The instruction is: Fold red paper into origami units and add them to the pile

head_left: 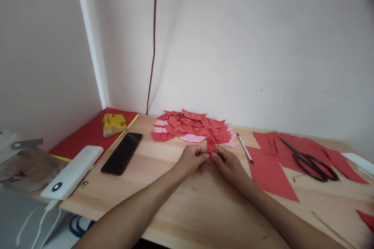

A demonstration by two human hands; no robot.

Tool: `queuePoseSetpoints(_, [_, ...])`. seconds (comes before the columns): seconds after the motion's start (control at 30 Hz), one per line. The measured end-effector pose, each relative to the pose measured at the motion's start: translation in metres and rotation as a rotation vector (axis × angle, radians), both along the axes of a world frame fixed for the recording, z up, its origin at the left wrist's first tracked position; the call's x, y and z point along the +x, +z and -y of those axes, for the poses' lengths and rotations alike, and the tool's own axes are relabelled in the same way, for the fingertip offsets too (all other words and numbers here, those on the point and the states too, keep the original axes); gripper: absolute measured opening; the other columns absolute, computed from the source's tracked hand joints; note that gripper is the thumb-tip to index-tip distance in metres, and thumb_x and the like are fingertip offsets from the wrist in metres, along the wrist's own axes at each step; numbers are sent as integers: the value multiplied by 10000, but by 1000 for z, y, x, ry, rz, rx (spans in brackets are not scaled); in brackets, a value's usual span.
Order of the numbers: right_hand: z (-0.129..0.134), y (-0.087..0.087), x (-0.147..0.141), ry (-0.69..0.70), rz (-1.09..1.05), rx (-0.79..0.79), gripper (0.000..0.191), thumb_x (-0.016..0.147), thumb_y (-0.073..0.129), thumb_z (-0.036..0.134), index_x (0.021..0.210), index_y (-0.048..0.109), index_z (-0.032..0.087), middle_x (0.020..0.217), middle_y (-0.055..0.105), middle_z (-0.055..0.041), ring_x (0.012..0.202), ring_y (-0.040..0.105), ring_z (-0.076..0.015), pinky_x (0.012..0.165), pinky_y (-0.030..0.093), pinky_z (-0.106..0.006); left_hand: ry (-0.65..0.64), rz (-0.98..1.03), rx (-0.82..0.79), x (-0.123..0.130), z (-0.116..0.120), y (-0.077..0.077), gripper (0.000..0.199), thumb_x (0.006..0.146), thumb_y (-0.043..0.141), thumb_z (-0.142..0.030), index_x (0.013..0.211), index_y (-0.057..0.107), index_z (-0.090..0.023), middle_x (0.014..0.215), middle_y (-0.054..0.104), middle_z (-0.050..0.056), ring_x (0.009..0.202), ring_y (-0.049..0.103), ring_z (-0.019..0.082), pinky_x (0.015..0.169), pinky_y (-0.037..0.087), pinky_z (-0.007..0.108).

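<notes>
A small piece of red paper [210, 144] is pinched between my two hands over the middle of the table. My left hand [195, 158] grips its left side with the fingers curled in. On the right side, my right hand [226, 160] holds it between thumb and fingers. My fingers cover the paper's lower part, so its full shape is hidden. Just behind my hands lies a pile of folded red paper pieces [193, 122], with some pink folded pieces [193, 138] among them.
Black-handled scissors [311, 163] lie on red paper sheets [271, 175] at the right, near a white pen [244, 148]. Leftward are a black phone [122, 153], a white power bank [73, 171] with a cable, and a yellow packet [113, 124]. A wall [233, 46] stands behind.
</notes>
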State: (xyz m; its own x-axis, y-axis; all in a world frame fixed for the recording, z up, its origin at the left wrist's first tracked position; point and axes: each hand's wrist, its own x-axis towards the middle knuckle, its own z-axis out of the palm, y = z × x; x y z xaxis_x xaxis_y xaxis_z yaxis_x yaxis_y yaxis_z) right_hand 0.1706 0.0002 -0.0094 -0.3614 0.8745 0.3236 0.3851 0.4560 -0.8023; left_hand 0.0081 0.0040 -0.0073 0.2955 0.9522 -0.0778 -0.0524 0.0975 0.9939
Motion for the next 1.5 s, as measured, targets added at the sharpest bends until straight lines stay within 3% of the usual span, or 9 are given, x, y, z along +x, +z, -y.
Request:
queuePoseSetpoints(0.33, [-7,-7,-1,-66,24,-25,315,899,434,446,718,497,197,670,524,5,635,486,-158,595,390,-268,62,2,103,3,2,-5,263,718,615,-341,604,460,-162,471,449,-68,351,418,61,366,346,187])
queuePoseSetpoints(0.97, [-11,-7,5,65,20,-144,340,886,432,470,702,503,193,631,484,17,580,446,-134,541,363,-253,13,40,58,1,0,-6,181,674,609,-285,620,516,-139,479,490,-48,368,457,60,369,364,170])
queuePoseSetpoints(1.13, [-20,-4,6,103,50,-221,392,874,455,506,641,489,192,559,475,32,497,408,-110,492,336,-240,56,51,45,1,0,-4,192,693,600,-269,593,490,-146,456,471,-55,336,414,51,350,320,169])
queuePoseSetpoints(1.27, [-34,1,1,164,86,-297,435,871,444,548,661,519,175,553,507,26,469,424,-99,463,324,-227,112,91,6,-2,-3,-3,169,707,587,-260,621,511,-136,523,533,-24,384,453,58,377,359,173])
queuePoseSetpoints(1.5, [-51,1,-18,165,29,-257,357,900,435,468,679,458,188,600,437,44,529,394,-98,495,314,-224,207,102,-43,-11,-18,-2,162,718,583,-246,624,503,-140,533,540,-22,387,463,62,372,374,177])
